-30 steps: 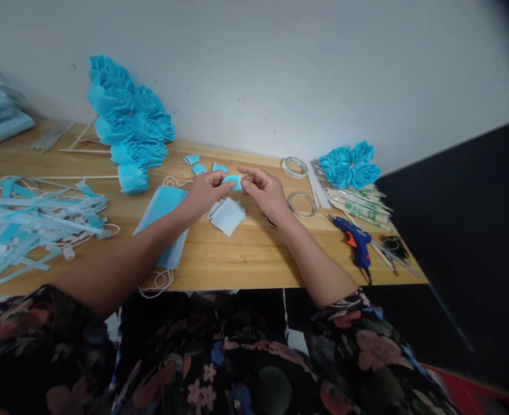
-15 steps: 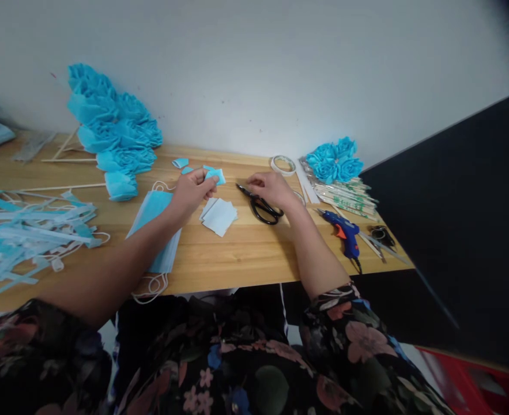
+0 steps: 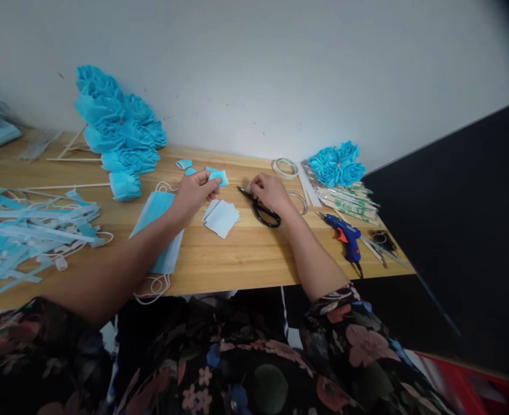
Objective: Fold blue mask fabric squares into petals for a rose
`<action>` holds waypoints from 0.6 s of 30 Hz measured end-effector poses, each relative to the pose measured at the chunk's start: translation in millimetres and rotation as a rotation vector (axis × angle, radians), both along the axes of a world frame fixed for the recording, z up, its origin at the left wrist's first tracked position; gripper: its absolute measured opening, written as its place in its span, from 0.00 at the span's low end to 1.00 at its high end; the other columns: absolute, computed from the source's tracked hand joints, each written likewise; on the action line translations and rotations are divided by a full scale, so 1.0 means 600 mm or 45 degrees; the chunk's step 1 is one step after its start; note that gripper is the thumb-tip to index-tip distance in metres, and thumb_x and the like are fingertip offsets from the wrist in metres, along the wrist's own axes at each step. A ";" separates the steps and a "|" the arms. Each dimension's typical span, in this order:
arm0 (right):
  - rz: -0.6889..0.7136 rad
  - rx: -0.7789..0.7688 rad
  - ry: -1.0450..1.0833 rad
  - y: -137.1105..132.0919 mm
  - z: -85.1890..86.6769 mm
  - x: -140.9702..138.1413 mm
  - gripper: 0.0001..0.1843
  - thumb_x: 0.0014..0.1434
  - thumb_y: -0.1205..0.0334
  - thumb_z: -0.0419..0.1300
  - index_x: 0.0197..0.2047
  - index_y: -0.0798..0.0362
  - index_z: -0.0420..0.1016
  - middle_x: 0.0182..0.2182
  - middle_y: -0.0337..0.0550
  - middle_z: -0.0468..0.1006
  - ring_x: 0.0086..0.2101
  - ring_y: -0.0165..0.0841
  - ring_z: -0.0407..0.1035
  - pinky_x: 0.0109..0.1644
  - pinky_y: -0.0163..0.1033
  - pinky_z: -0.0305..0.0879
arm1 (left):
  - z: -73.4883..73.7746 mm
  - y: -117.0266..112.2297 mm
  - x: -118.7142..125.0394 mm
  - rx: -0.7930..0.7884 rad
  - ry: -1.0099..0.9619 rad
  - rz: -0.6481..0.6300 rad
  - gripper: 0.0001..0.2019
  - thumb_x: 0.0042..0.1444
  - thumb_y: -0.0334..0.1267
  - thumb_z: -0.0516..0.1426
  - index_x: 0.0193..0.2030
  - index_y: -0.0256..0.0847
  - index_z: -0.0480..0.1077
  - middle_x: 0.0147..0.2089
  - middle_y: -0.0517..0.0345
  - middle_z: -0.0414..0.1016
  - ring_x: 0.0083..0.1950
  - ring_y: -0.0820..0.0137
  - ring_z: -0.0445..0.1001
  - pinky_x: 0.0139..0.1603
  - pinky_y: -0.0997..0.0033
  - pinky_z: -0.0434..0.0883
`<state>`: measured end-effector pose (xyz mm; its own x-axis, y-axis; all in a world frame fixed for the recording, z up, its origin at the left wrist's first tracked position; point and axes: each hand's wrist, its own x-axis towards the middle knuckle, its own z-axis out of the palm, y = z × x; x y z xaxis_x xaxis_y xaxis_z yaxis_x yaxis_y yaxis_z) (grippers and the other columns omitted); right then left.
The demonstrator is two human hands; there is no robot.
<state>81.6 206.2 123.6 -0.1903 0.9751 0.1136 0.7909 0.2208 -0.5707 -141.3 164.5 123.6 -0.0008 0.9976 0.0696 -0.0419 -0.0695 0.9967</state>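
A small piece of blue mask fabric [image 3: 219, 178] is pinched between the thumb and fingers of my left hand [image 3: 197, 190]. Just below it, a stack of pale cut squares [image 3: 222, 219] lies on the table. My right hand [image 3: 270, 191] hovers over black-handled scissors [image 3: 268, 217], which rest on the wood with the tips pointing to the back left. The fingertips of that hand are drawn together near the blades; what is between them, if anything, is too small to make out. A whole blue face mask [image 3: 163, 242] lies under my left forearm.
Tangled mask strips [image 3: 33, 230] and blue fabric flowers [image 3: 120, 127] on sticks occupy the left. Behind my left hand are small blue scraps [image 3: 184, 164]. To the right are a tape roll [image 3: 285, 161], more blue flowers [image 3: 338, 163], wrapped sticks [image 3: 349, 200] and a blue glue gun [image 3: 344, 233].
The whole view has shifted slightly. My right hand's fingers have curled a little more above the scissors. My left hand keeps its pinch on the blue piece.
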 end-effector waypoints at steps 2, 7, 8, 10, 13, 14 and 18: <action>-0.008 -0.079 0.143 0.001 -0.001 0.001 0.06 0.61 0.70 0.56 0.35 0.52 0.73 0.26 0.40 0.82 0.26 0.32 0.75 0.33 0.36 0.66 | 0.000 -0.001 -0.001 -0.001 0.012 -0.023 0.11 0.56 0.36 0.63 0.25 0.38 0.70 0.23 0.62 0.72 0.24 0.78 0.66 0.27 0.76 0.65; 0.117 0.316 0.376 -0.022 0.005 -0.018 0.05 0.65 0.62 0.57 0.39 0.51 0.74 0.32 0.40 0.82 0.32 0.33 0.76 0.38 0.38 0.70 | -0.001 -0.001 -0.001 -0.006 0.020 -0.066 0.12 0.55 0.38 0.63 0.23 0.38 0.70 0.22 0.61 0.72 0.24 0.77 0.66 0.29 0.75 0.66; 0.133 0.441 0.425 -0.029 0.007 -0.025 0.07 0.67 0.60 0.56 0.41 0.51 0.75 0.34 0.41 0.82 0.34 0.33 0.76 0.39 0.38 0.70 | -0.001 -0.002 0.000 -0.004 0.022 -0.075 0.13 0.56 0.38 0.63 0.23 0.38 0.70 0.22 0.61 0.71 0.24 0.77 0.66 0.29 0.75 0.65; 0.175 0.635 0.443 -0.044 0.013 -0.038 0.09 0.69 0.58 0.55 0.43 0.49 0.76 0.37 0.42 0.83 0.37 0.34 0.76 0.42 0.40 0.71 | 0.000 -0.002 0.000 -0.005 0.027 -0.092 0.13 0.56 0.37 0.63 0.22 0.38 0.70 0.22 0.61 0.71 0.24 0.77 0.66 0.29 0.74 0.65; 0.304 0.862 0.348 -0.056 0.016 -0.050 0.09 0.70 0.58 0.57 0.41 0.48 0.78 0.36 0.42 0.82 0.38 0.35 0.75 0.45 0.44 0.70 | 0.000 -0.003 0.002 -0.013 0.038 -0.124 0.14 0.57 0.35 0.61 0.21 0.38 0.69 0.21 0.61 0.70 0.24 0.77 0.65 0.29 0.74 0.64; 0.350 0.927 0.317 -0.057 0.016 -0.052 0.08 0.69 0.59 0.58 0.40 0.48 0.78 0.36 0.42 0.82 0.38 0.36 0.75 0.46 0.45 0.70 | 0.000 -0.004 0.002 -0.016 0.049 -0.140 0.13 0.57 0.35 0.61 0.21 0.38 0.69 0.21 0.61 0.70 0.24 0.77 0.65 0.29 0.74 0.64; 0.422 1.121 0.215 -0.055 0.012 -0.054 0.07 0.69 0.61 0.59 0.40 0.47 0.79 0.34 0.43 0.82 0.38 0.37 0.75 0.45 0.47 0.70 | -0.002 -0.004 0.004 -0.053 0.083 -0.181 0.13 0.57 0.35 0.61 0.22 0.38 0.70 0.22 0.60 0.71 0.25 0.76 0.67 0.30 0.73 0.65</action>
<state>49.0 173.1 130.9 -0.3551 0.4262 0.8320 0.5336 0.8232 -0.1939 -139.0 162.0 122.7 0.1442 0.9893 0.0237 0.0164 -0.0263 0.9995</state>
